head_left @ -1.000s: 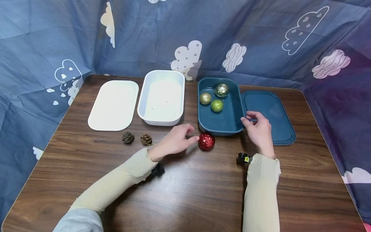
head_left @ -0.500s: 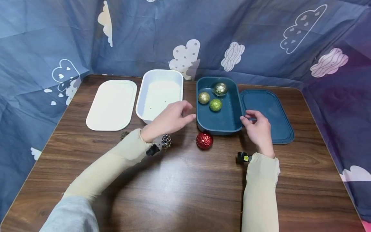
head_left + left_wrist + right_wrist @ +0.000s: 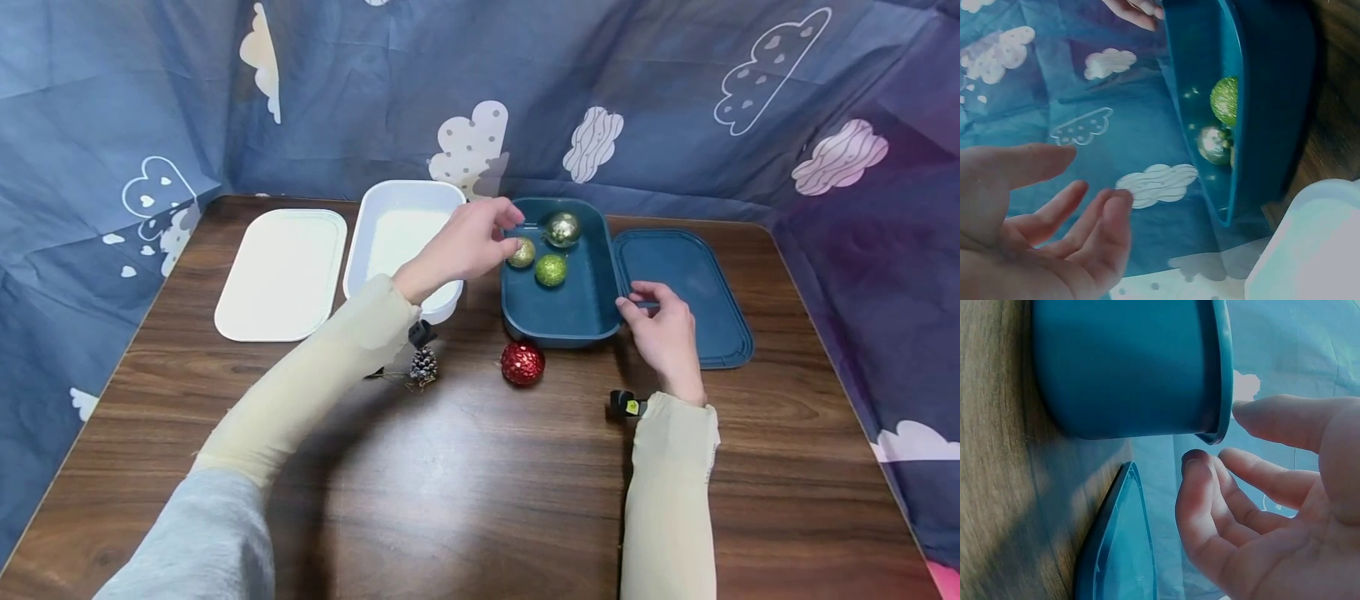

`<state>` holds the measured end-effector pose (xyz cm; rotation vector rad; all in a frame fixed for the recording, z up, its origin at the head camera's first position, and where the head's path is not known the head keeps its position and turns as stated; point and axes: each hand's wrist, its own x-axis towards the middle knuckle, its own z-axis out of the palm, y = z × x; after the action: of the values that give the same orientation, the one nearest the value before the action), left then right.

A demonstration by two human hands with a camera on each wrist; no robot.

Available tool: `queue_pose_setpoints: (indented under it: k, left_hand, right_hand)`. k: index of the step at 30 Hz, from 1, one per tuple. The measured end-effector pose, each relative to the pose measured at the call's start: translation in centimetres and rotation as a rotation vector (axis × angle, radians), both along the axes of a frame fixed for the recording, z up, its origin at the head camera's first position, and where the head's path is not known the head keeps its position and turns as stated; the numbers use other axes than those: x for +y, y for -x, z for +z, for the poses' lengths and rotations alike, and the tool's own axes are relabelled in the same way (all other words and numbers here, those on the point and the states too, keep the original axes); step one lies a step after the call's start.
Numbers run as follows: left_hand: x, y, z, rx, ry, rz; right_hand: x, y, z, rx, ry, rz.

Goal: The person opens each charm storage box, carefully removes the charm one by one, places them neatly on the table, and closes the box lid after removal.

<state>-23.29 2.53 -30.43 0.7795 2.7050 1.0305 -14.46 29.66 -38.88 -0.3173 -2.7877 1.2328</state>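
Note:
My left hand hovers between the white box and the blue box, its fingers loosely bent around nothing, as the left wrist view also shows. Its fingertips overlap the blue box's left rim near a gold glitter ball. A green glitter ball and a shiny gold ball lie inside that box too. At the box's right rim is my right hand, thumb tip against the rim and fingers loosely bent just below it; the right wrist view shows a gap between fingers and rim.
A red ball ornament lies in front of the blue box. Left of it is a frosted pine cone; the left sleeve covers the table beside it. A white lid and a blue lid flank the boxes. Behind hangs a cloud-print cloth.
My left hand has risen from beside the red ball, away from me, to the blue box's left rim, carrying nothing. The right hand stays at the right rim. The view has shifted slightly.

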Motion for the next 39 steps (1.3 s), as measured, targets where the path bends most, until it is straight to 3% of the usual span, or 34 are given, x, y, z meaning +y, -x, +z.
queue_pose_setpoints:
  k: [4, 7, 13, 19, 25, 32, 39]
  left_hand:
    - [1.4, 1.5, -0.9, 0.037, 0.042, 0.017]
    - [2.4, 2.6, -1.9, 0.026, 0.104, 0.022]
    - [4.1, 4.1, -3.4, -0.021, 0.253, -0.031]
    - [5.3, 4.2, -4.9, -0.003, 0.423, 0.001]
    - [6.3, 3.9, -6.2, 0.096, 0.562, 0.056]
    - [7.0, 3.7, -7.0, 0.169, 0.633, 0.08]
    - [7.7, 3.5, -7.8, 0.215, 0.689, 0.053]
  right_hand:
    - [0.0, 0.0, 0.0, -0.005, 0.001, -0.002]
    - [-0.1, -0.1, 0.0, -0.002, 0.001, -0.003]
    - [-0.5, 0.0, -0.1, 0.009, 0.003, 0.01]
    - [-0.8, 0.2, -0.2, 0.018, 0.001, 0.022]
    - [-0.6, 0.3, -0.4, 0.019, -0.007, 0.025]
    - [-0.5, 0.3, -0.4, 0.023, -0.012, 0.029]
    - [-0.3, 0.2, -0.3, 0.021, -0.013, 0.033]
